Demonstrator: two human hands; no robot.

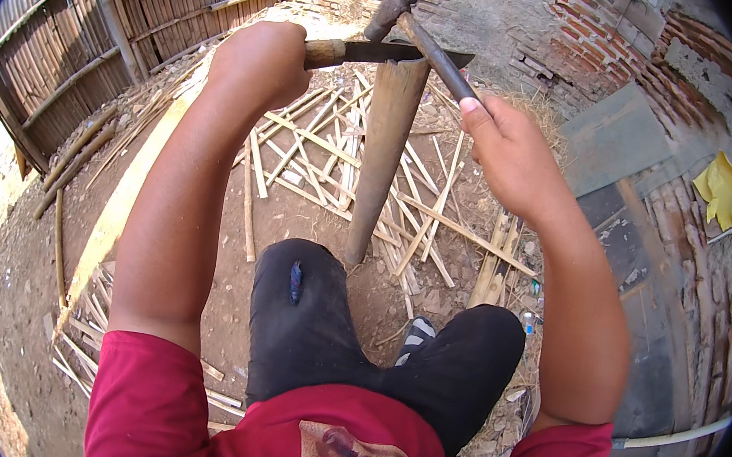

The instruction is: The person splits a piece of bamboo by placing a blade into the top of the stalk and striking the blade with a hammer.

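Observation:
My left hand (263, 62) is wrapped round the wooden handle of a large knife (368, 52), whose dark blade points right. The blade lies across the top end of an upright bamboo pole (385, 150) that stands on the ground in front of my knees. In my right hand (512, 150) is the dark handle of a hammer (441, 62). Its head is raised above and beyond the blade, and the handle crosses over the blade near the pole's top. Whether the hammer touches the blade I cannot tell.
Split bamboo strips (320, 157) are strewn over the dirt behind the pole, with more strips (88, 329) at the left. A bamboo fence (129, 21) stands at the far left, a brick wall (494, 28) at the back. Grey sheets (617, 134) and a yellow scrap (721, 190) lie at the right.

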